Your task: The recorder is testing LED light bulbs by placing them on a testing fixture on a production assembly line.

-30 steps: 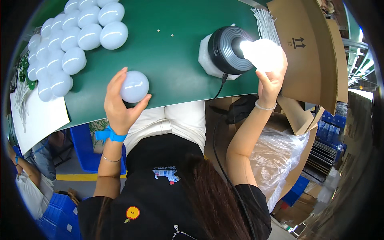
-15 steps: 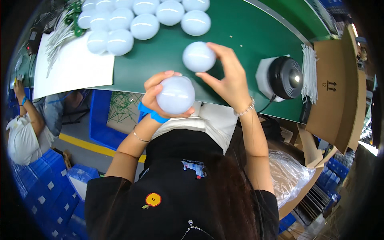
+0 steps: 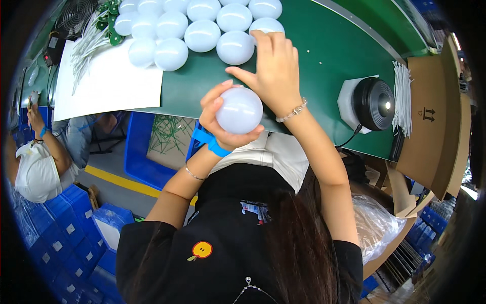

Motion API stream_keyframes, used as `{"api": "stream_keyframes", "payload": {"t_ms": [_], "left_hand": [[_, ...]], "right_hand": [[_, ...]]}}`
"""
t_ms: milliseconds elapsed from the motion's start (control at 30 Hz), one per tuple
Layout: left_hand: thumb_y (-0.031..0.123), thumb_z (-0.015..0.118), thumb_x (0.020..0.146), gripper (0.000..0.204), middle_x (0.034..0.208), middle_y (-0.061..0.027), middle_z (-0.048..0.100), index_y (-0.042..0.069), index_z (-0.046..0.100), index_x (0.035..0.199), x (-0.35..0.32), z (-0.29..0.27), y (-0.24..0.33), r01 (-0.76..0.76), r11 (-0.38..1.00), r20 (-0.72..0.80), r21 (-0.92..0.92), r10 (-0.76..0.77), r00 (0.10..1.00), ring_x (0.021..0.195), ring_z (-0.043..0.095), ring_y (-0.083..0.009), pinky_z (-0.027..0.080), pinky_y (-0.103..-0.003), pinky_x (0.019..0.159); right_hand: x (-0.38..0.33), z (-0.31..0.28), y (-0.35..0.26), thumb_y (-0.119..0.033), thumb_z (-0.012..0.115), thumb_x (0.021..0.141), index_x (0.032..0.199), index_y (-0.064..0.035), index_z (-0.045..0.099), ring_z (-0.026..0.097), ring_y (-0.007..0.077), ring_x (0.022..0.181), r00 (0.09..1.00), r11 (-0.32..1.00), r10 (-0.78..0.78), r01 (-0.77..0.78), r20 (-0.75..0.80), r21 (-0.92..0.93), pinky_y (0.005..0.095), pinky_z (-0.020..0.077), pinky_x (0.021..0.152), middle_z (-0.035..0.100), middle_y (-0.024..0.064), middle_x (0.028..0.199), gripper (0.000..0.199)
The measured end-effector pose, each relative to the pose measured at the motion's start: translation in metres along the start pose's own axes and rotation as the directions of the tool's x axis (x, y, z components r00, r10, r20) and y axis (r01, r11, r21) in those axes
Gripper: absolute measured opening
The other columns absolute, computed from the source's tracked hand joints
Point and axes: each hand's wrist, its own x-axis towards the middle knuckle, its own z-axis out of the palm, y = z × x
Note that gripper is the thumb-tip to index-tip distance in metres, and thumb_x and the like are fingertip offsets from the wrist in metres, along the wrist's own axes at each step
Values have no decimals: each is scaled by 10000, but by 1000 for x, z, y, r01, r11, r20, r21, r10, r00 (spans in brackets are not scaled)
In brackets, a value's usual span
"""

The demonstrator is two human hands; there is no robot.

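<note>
In my left hand (image 3: pixel 223 119) I hold a glossy white globe (image 3: pixel 239 110), with fingers and thumb wrapped round its left side and underside. My right hand (image 3: pixel 276 66) reaches forward over the bench, fingers apart. Its thumb and fingertips are close around another white globe (image 3: pixel 235 48), which rests on the green bench at the near edge of a group of similar white globes (image 3: pixel 202 35). The right fingertips partly cover a further globe (image 3: pixel 267 24) behind; whether they touch either globe, I cannot tell.
A white sheet (image 3: pixel 114 83) bears white wires (image 3: pixel 86 50) with green discs (image 3: pixel 104 23). To the right are a round black device (image 3: pixel 373 103), a bundle of white strips (image 3: pixel 402 96) and an open cardboard box (image 3: pixel 430 121). A blue bin (image 3: pixel 134 152) stands below; another person (image 3: pixel 40 162) sits left.
My right hand has moved forward and left, setting its globe down beside the group, and its fingers have come off it. My left hand still grips its globe. The whole view has shifted slightly.
</note>
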Motion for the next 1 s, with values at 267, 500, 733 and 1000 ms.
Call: {"api": "stream_keyframes", "payload": {"t_ms": [267,500,733,1000], "left_hand": [[249,822,596,899,1270,-157,393,29,295,1290,12,14,19,111,938,204,328,-185,961,1150,404,-302,366,-398,937],[244,842,598,1086,1351,-232,289,107,106,1385,8,35,29,36,998,453,60,-59,890,940,557,-267,493,-335,719],[62,722,682,531,1142,-153,536,41,480,1155,-1,42,26,28,989,494,143,-95,864,971,547,-270,467,-338,782],[126,695,720,404,1069,-108,591,68,525,1083,-5,44,25,-152,957,491,245,13,871,870,594,-245,458,-324,697]], "right_hand": [[-52,-77,-3,-224,738,651,1186,-67,511,529,297,992,969,859,6,-131,246,494,374,447,829,470,130,1191,602],[-90,-135,29,-166,819,570,1215,-1,475,510,290,1079,956,949,199,-133,-216,284,377,450,879,479,140,1209,749],[-109,-206,103,11,728,689,1232,78,426,478,252,1143,841,915,402,-353,-361,196,366,393,983,426,172,1282,625],[-103,-197,120,-72,775,668,1250,60,414,475,270,1156,897,941,331,-290,-293,177,378,388,1000,460,171,1257,697]]}}
